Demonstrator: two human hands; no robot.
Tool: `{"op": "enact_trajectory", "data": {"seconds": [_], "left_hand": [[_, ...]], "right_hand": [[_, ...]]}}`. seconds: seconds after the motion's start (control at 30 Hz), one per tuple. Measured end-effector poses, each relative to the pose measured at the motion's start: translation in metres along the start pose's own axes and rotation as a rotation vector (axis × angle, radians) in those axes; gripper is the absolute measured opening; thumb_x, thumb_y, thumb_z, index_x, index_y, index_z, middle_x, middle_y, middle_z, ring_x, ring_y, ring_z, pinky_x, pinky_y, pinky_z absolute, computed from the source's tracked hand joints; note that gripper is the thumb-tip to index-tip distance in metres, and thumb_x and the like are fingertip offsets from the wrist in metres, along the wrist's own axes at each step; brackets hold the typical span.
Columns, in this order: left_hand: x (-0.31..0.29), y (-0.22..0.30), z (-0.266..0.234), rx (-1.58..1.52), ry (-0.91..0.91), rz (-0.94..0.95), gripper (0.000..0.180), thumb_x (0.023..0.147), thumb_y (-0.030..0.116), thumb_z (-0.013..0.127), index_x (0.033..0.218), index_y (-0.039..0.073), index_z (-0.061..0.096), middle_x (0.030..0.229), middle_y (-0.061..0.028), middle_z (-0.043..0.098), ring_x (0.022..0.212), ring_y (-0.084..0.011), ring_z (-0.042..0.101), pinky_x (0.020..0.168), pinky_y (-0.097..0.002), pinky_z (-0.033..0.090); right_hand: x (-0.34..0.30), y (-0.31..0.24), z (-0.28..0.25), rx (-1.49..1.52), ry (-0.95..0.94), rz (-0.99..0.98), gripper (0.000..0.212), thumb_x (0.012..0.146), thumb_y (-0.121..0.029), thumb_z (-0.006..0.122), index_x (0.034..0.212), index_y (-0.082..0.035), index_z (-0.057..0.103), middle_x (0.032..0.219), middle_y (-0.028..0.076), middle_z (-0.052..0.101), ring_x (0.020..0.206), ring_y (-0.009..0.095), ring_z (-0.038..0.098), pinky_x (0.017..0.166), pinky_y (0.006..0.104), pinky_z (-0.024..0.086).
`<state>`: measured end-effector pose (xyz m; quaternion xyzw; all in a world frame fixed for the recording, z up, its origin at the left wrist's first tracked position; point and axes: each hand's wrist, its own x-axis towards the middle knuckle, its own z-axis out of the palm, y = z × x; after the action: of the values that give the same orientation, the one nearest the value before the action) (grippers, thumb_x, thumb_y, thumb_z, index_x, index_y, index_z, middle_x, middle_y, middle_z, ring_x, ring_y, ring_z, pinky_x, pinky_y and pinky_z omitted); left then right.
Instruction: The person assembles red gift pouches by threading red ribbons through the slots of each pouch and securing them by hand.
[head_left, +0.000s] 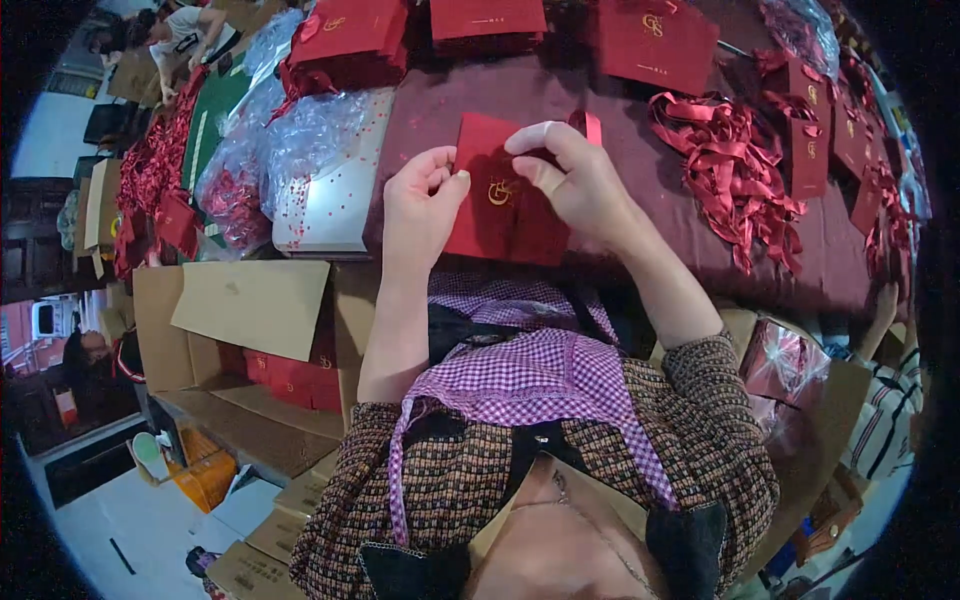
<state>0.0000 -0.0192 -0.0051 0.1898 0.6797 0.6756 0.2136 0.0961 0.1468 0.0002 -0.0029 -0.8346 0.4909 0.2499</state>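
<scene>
Red gift bag (540, 235), gold emblem (503, 192) up

Head view: the bag lies at the near edge of the burgundy tablecloth (430, 110). The left hand (425, 200) curls at its left edge, thumb against forefinger; the right hand (578, 182) bends over its far right part, thumb and forefinger nearly meeting. Whether these 2 pinches grip anything, I cannot tell. Good handling probably means a light left hold, with the printed face kept flat and uncreased.

Near left, an open cardboard carton (160, 330) holds red packs (300, 380); near right, a second carton (845, 400) holds clear-wrapped red packets (785, 365). Far left, a clear plastic sack (310, 130) has red pieces (240, 208) inside.
</scene>
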Motion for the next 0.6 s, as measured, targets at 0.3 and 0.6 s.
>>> {"op": "enact_trajectory", "data": {"seconds": [0.3,0.6], "left_hand": [[-0.015,0.013,0.011,0.233,-0.033,0.118,0.028,0.084,-0.004,0.058,0.112,-0.005,0.059,0.079,0.0007,0.062,0.069,-0.0025,0.052,0.062,-0.0169,0.042],[-0.016,0.013,0.024,0.295,-0.001,0.273,0.025,0.079,-0.003,0.060,0.103,-0.002,0.062,0.061,-0.0002,0.051,0.057,-0.0033,0.046,0.052,-0.0216,0.040]], "right_hand": [[0.002,0.000,0.015,-0.099,0.154,-0.136,0.012,0.078,-0.006,0.065,0.089,-0.004,0.060,0.084,0.012,0.063,0.083,0.032,0.059,0.076,0.0396,0.045],[0.001,0.001,0.011,-0.150,0.183,-0.179,0.011,0.076,-0.005,0.066,0.084,-0.003,0.058,0.082,0.012,0.063,0.082,0.031,0.060,0.074,0.0408,0.045]]}}
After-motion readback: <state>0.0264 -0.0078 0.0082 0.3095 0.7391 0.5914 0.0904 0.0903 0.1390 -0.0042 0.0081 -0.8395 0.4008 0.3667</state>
